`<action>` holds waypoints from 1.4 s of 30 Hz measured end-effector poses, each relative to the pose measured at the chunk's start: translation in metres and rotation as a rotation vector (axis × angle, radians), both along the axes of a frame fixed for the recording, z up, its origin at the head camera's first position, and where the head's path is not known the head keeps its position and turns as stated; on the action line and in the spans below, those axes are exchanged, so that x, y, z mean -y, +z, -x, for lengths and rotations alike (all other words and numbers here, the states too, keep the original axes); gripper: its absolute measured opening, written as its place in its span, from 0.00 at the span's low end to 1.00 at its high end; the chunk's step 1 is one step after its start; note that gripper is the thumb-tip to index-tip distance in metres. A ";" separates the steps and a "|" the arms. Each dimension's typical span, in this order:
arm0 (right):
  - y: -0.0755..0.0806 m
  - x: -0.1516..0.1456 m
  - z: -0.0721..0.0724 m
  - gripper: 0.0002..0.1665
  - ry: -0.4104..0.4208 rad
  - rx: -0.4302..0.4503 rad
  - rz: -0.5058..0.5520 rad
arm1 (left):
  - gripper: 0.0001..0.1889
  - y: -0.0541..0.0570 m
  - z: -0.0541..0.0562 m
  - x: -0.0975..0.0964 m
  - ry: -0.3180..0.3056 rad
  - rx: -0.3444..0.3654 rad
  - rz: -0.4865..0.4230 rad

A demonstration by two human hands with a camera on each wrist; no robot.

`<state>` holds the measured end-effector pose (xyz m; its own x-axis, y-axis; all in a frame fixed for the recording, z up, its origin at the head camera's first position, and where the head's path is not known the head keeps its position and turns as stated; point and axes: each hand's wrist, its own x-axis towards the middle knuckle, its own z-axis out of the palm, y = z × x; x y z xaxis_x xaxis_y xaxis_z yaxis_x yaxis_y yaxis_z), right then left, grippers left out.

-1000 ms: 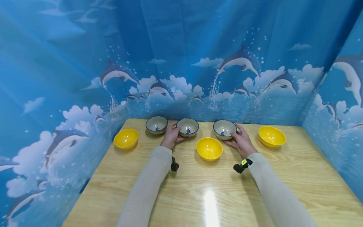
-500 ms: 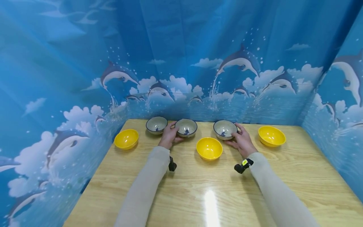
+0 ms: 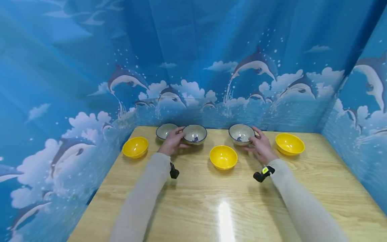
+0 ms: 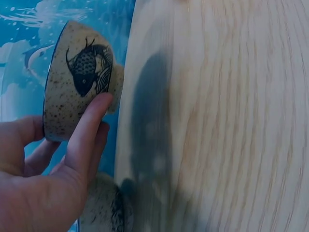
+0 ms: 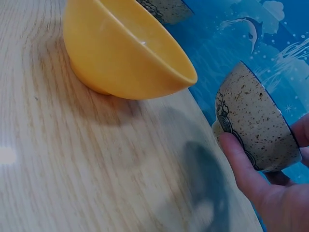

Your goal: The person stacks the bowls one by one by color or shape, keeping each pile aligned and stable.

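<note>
My left hand (image 3: 172,141) grips a speckled grey bowl (image 3: 195,134) by its left side. In the left wrist view this bowl (image 4: 79,96), with a dark fish drawn on it, stands clear of the table above its shadow. A matching grey bowl (image 3: 241,134) is held by my right hand (image 3: 261,146) at its right side, also raised off the wood in the right wrist view. Behind my left hand a third grey bowl (image 3: 164,130) is partly hidden. Nearest between the hands sits a yellow bowl (image 3: 223,157).
Another yellow bowl (image 3: 135,147) stands at the table's left edge, and one more yellow bowl (image 3: 289,144) at the right. The wooden table (image 3: 193,201) ends at a blue dolphin curtain (image 3: 193,67) behind and at both sides.
The left hand has moved left with its bowl, towards the third grey bowl, now covering part of it. The right hand's bowl has risen and shifted slightly right.
</note>
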<state>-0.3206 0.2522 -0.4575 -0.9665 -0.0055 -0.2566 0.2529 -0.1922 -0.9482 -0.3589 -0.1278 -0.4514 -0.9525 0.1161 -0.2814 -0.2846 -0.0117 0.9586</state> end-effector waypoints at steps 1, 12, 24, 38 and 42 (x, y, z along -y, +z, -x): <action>0.001 -0.001 0.000 0.47 0.004 -0.003 0.005 | 0.30 0.001 0.000 0.003 -0.009 0.000 0.008; 0.014 -0.009 -0.007 0.45 0.088 -0.047 -0.026 | 0.29 0.007 -0.004 0.029 -0.117 -0.005 0.053; 0.033 -0.016 -0.018 0.45 0.132 -0.056 -0.050 | 0.26 0.008 -0.021 0.049 -0.295 -0.013 0.148; 0.047 -0.007 -0.032 0.44 0.186 -0.068 -0.024 | 0.27 -0.003 -0.034 0.062 -0.558 -0.064 0.295; 0.052 0.000 -0.037 0.45 0.213 -0.076 -0.025 | 0.27 -0.004 -0.036 0.064 -0.622 -0.050 0.286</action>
<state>-0.2839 0.2524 -0.4051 -0.9606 -0.2066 -0.1859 0.2132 -0.1184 -0.9698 -0.3226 -0.1915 -0.4558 -0.7453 0.5735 -0.3399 -0.1116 0.3953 0.9117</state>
